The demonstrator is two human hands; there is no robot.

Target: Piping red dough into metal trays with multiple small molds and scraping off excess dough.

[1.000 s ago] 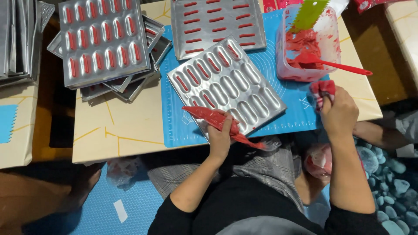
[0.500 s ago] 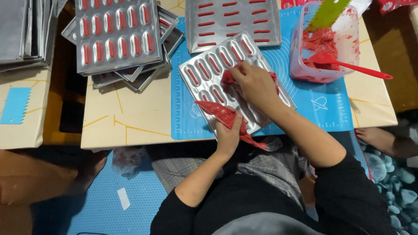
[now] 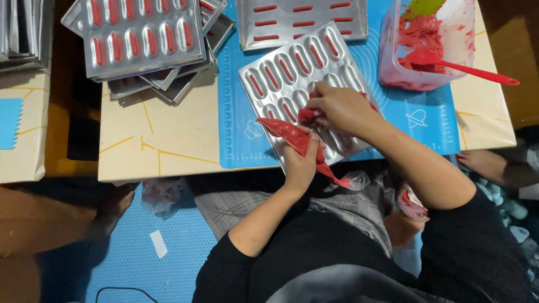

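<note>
A stack of filled metal moulds (image 3: 143, 33) sits at the counter's (image 3: 157, 140) far left corner. Another filled mould tray (image 3: 303, 19) lies on the blue silicone mat (image 3: 415, 120). A clear tub of red batter (image 3: 429, 47) holds a red spatula (image 3: 466, 67).

A single camera, worn on the person's head, looks almost straight down and a little forward, so the seated lap and dark sleeves fill the 6 o'clock edge and the low table (image 3: 163, 140) stretches away toward 12 o'clock. It sits close: the left hand (image 3: 300, 160) and right hand (image 3: 339, 109) lie near the middle of the frame, over the blue mat (image 3: 236, 140). The stack of metal trays (image 3: 140, 39) is cut off at 11 o'clock, the plastic tub (image 3: 426, 50) at 1 o'clock. A bare foot (image 3: 488, 163), probably another person's, enters at 3 o'clock. No second view exists to overlap with.
</note>
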